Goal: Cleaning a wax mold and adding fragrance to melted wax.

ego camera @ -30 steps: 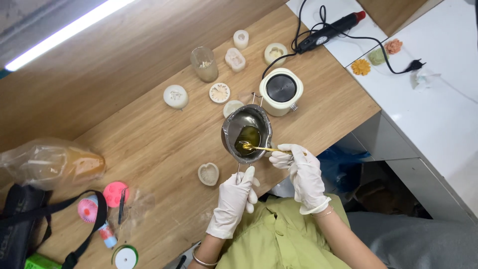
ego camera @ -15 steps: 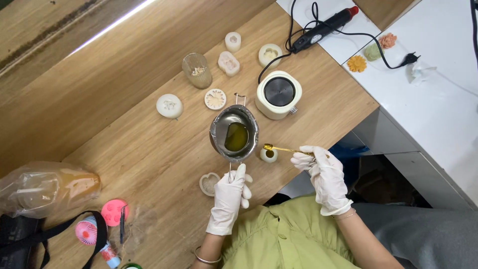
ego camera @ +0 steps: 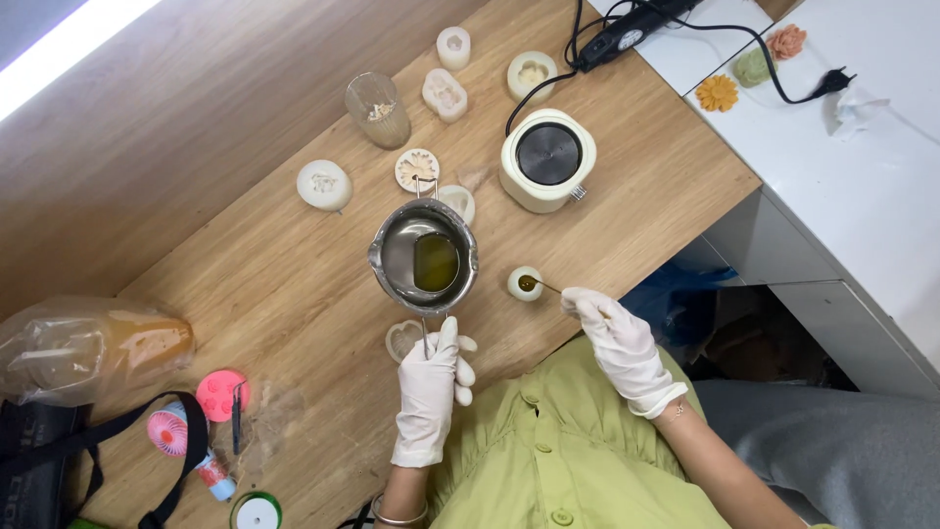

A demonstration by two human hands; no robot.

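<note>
Left hand (ego camera: 428,392), gloved, is closed round the pot (ego camera: 424,257) handle at the near edge of the table (ego camera: 245,264); the pot is held level, just above or on the wood, which cannot be told. Right hand (ego camera: 617,343), gloved, is pinched on a thin spoon (ego camera: 541,286), its bowl set over the small round mould (ego camera: 525,283) just right of the pot. For a clean fill the spoon is best kept low and central over the mould and tipped slowly, the pot kept steady so nothing slops. The pot is polished metal, with a pool of olive-green liquid lying to its right side. The mould is pale, cream-coloured, with a dark spot of liquid at its centre. A heater (ego camera: 548,160) stands well behind; more moulds lie beyond.
</note>
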